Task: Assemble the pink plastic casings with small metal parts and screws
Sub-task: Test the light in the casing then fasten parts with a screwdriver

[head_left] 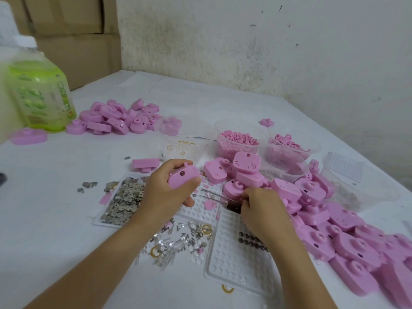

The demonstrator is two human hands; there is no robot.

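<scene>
**Head view, assembly in progress.** My left hand (169, 192) grips one pink casing (184, 177) at centre, just above the table. The fingers curl over its far edge and the thumb presses on its near face. My right hand (262, 210) has its fingers bunched together, pinching the dark handle of a thin-shafted tool (230, 205), which I take for a screwdriver. Its tip points left and lies just beside the held casing; I cannot tell whether they touch.

**Done, as I judge it.** A long heap of closed casings (334, 219) runs along the right side toward the near edge. Whether their screws are in is too small to tell. A second heap (113, 118) lies far left; I cannot tell its stage.

**Left to do.** The tray of metal plates (124, 201) at near left is well stocked. Loose screws (185, 239) are scattered at near centre, beside a white dimpled tray (236, 264). A tub of small pink pieces (240, 141) stands far centre, nearly full. I judge the casing in hand unfinished and the batch well under way, with much stock unused.
</scene>
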